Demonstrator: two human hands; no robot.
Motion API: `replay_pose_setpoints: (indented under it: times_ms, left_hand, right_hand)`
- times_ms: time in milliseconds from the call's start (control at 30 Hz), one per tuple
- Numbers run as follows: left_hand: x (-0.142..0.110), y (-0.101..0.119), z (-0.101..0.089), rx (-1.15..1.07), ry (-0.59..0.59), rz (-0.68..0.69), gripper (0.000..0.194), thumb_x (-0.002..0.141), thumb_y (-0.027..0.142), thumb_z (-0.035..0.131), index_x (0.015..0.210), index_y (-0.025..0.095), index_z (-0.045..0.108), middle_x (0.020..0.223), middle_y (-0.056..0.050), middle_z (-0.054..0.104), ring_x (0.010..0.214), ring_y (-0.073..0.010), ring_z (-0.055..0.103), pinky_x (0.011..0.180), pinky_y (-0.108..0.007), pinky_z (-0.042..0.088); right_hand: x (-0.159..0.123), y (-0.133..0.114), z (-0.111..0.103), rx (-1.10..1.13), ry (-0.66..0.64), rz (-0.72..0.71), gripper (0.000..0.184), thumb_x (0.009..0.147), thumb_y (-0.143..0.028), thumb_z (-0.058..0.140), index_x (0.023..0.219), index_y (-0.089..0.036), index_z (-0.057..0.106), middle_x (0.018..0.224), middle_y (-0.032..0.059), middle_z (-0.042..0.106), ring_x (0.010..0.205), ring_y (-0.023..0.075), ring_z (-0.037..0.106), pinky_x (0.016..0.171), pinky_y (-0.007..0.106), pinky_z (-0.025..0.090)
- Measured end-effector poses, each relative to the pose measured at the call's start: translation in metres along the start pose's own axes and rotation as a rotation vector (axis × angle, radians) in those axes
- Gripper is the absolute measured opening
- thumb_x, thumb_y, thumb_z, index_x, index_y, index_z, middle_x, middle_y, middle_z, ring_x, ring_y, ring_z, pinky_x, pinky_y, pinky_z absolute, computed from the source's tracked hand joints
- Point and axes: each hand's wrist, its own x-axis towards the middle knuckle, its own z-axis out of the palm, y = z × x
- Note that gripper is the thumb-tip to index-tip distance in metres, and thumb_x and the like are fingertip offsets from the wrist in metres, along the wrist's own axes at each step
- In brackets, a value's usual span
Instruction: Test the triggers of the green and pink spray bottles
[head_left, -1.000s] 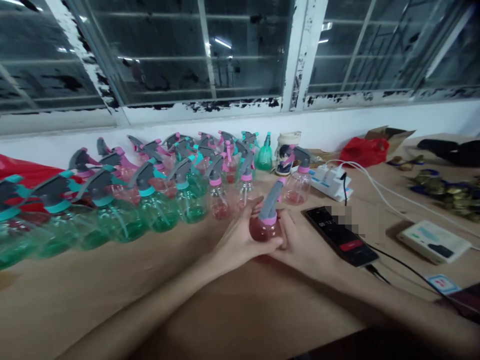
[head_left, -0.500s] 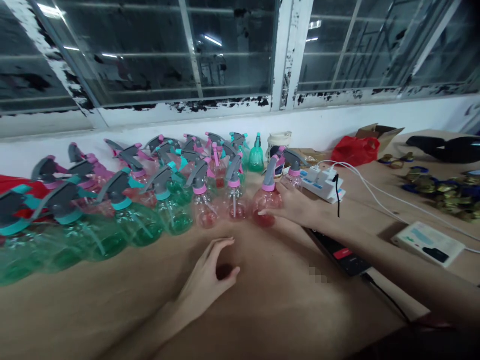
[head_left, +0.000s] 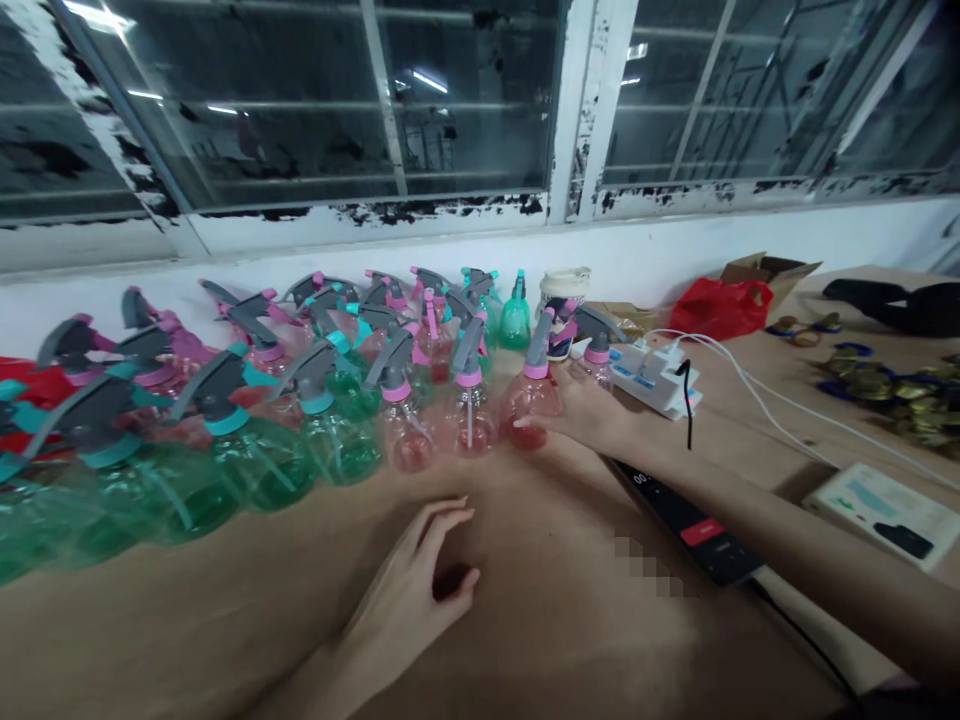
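My right hand (head_left: 589, 415) is at the right end of the bottle row. Its thumb lies across the front of a pink spray bottle (head_left: 531, 398) with a grey and pink trigger head, and its fingers curve round the right side. Just behind that hand stands another pink-collared spray bottle (head_left: 597, 358), partly hidden. My left hand (head_left: 420, 575) hovers over the tabletop, thumb and fingers apart in a curve, with nothing in it. Nearest to it are a clear pink spray bottle (head_left: 471, 415) and a green one (head_left: 337, 440), both standing upright.
Several more green and pink spray bottles (head_left: 262, 460) crowd the left side. A phone (head_left: 694, 525) lies under my right forearm. Beyond are a white power strip (head_left: 652, 378), a paper cup (head_left: 564, 300), a red bag (head_left: 720, 306), a white box (head_left: 885, 510) and gold-coloured parts (head_left: 877, 385).
The view has shifted slightly. My right hand stays at the same pink bottle, and my left hand keeps its open curve a little lower in the picture.
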Motion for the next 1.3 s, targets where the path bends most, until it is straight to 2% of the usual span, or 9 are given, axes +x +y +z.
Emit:
replay_pose_setpoints:
  times_ms: [133, 233, 333, 500, 600, 800, 1067, 1167, 1300]
  left_hand:
    - [0.001, -0.004, 0.002, 0.046, 0.004, 0.032, 0.047, 0.075, 0.015, 0.048, 0.118, 0.028, 0.036, 0.124, -0.003, 0.046, 0.117, -0.0212, 0.045, 0.098, -0.042, 0.038]
    - [0.001, -0.006, 0.003, 0.077, 0.012, 0.046, 0.045, 0.077, 0.016, 0.047, 0.118, 0.029, 0.035, 0.124, -0.004, 0.047, 0.115, -0.0227, 0.046, 0.096, -0.044, 0.039]
    - [0.001, -0.007, 0.002, 0.110, 0.020, 0.049, 0.043, 0.078, 0.018, 0.048, 0.117, 0.031, 0.034, 0.123, -0.004, 0.049, 0.113, -0.0243, 0.049, 0.094, -0.046, 0.041]
    - [0.002, -0.009, 0.003, 0.146, 0.033, 0.039, 0.044, 0.078, 0.018, 0.048, 0.117, 0.031, 0.034, 0.123, -0.003, 0.050, 0.112, -0.0245, 0.051, 0.093, -0.046, 0.043]
    - [0.002, -0.012, 0.004, 0.148, 0.059, 0.046, 0.044, 0.078, 0.020, 0.049, 0.118, 0.032, 0.035, 0.123, -0.003, 0.050, 0.112, -0.0239, 0.051, 0.093, -0.044, 0.044]
    - [0.002, -0.011, 0.005, 0.144, 0.100, 0.050, 0.041, 0.077, 0.020, 0.050, 0.115, 0.031, 0.042, 0.120, -0.002, 0.054, 0.110, -0.0244, 0.053, 0.093, -0.044, 0.044]
    - [0.000, -0.004, -0.005, -0.016, 0.107, 0.040, 0.023, 0.083, 0.023, 0.046, 0.106, 0.028, 0.049, 0.115, -0.002, 0.058, 0.106, -0.0221, 0.055, 0.090, -0.042, 0.046]
    - [-0.001, 0.003, -0.015, -0.096, 0.099, 0.025, 0.020, 0.086, 0.027, 0.043, 0.105, 0.028, 0.049, 0.114, -0.002, 0.058, 0.107, -0.0217, 0.054, 0.091, -0.044, 0.044]
    - [-0.005, 0.021, -0.033, -0.217, 0.110, 0.008, 0.028, 0.086, 0.032, 0.045, 0.114, 0.028, 0.045, 0.121, -0.004, 0.054, 0.113, -0.0211, 0.049, 0.097, -0.044, 0.038]
  right_hand:
    - [-0.017, -0.003, -0.014, 0.038, 0.049, -0.017, 0.059, 0.071, -0.054, 0.057, 0.118, -0.018, 0.048, 0.116, 0.0130, 0.055, 0.108, 0.0311, 0.051, 0.086, 0.046, 0.042]
    - [-0.032, 0.001, -0.033, 0.100, 0.015, 0.105, 0.033, 0.079, -0.046, 0.050, 0.100, -0.022, 0.059, 0.094, 0.0071, 0.066, 0.080, 0.0237, 0.063, 0.067, 0.037, 0.048]
    - [-0.039, 0.016, -0.049, 0.062, 0.093, 0.277, 0.026, 0.081, -0.045, 0.048, 0.080, -0.023, 0.063, 0.071, 0.0036, 0.067, 0.061, 0.0201, 0.061, 0.055, 0.032, 0.045]
    - [-0.023, 0.050, -0.048, 0.122, 0.297, 0.381, 0.042, 0.070, -0.052, 0.057, 0.092, -0.016, 0.062, 0.089, 0.0113, 0.066, 0.076, 0.0253, 0.061, 0.061, 0.036, 0.045]
    - [-0.009, 0.060, -0.038, 0.209, 0.264, 0.322, 0.042, 0.070, -0.050, 0.058, 0.093, -0.015, 0.063, 0.094, 0.0108, 0.066, 0.086, 0.0262, 0.061, 0.067, 0.035, 0.046]
    - [-0.001, 0.053, -0.028, 0.272, 0.267, 0.338, 0.028, 0.075, -0.043, 0.053, 0.079, -0.018, 0.065, 0.082, 0.0069, 0.069, 0.080, 0.0239, 0.063, 0.068, 0.033, 0.045]
    - [-0.029, 0.020, -0.057, 0.265, 0.411, 0.414, 0.035, 0.070, -0.049, 0.059, 0.084, -0.017, 0.057, 0.082, 0.0096, 0.066, 0.077, 0.0245, 0.062, 0.065, 0.035, 0.045]
    - [-0.048, -0.012, -0.061, 0.319, 0.411, 0.355, 0.032, 0.068, -0.047, 0.064, 0.080, -0.019, 0.054, 0.080, 0.0064, 0.065, 0.074, 0.0225, 0.060, 0.064, 0.034, 0.044]
    - [-0.069, -0.075, -0.043, 0.427, 0.381, 0.237, 0.034, 0.062, -0.046, 0.070, 0.073, -0.022, 0.048, 0.073, 0.0023, 0.060, 0.070, 0.0206, 0.057, 0.061, 0.033, 0.043]
